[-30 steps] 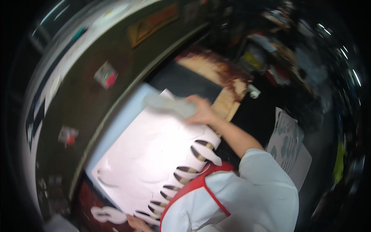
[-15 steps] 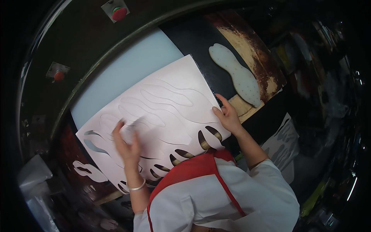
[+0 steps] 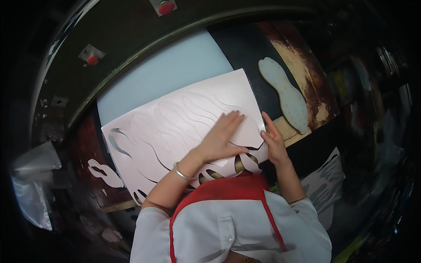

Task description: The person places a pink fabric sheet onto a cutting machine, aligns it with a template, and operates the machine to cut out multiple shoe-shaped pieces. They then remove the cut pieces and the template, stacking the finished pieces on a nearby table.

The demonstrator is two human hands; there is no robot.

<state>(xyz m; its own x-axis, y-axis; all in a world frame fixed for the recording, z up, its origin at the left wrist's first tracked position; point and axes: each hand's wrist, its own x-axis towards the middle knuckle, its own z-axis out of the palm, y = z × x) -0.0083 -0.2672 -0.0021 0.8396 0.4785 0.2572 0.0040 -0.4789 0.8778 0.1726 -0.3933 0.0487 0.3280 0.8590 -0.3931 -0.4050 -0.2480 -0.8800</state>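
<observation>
A large pale pinkish-white sheet (image 3: 184, 127) lies before me, scored with long curving sole-shaped outlines. Dark gaps run along its near edge, where pieces are cut out, and another cut-out shows at its left end. Palm down on the sheet's right part rests my left hand (image 3: 221, 138), its fingers stretched out over the cut outlines. At the right edge my right hand (image 3: 275, 142) grips the sheet, the thumb on top and other fingers beyond the edge. What lies under my left palm is hidden.
A light-blue board (image 3: 166, 72) extends beyond the sheet. To the right lies a pale, speckled sole-shaped plate (image 3: 285, 94). Red push buttons (image 3: 92, 59) sit on the dark machine beam. A cut white scrap (image 3: 105, 173) is at left; a cut-out sheet (image 3: 324, 184) hangs at lower right.
My left hand has moved right across the sheet and now lies flat near its right part. My right hand still holds the edge. The whole view has shifted slightly.
</observation>
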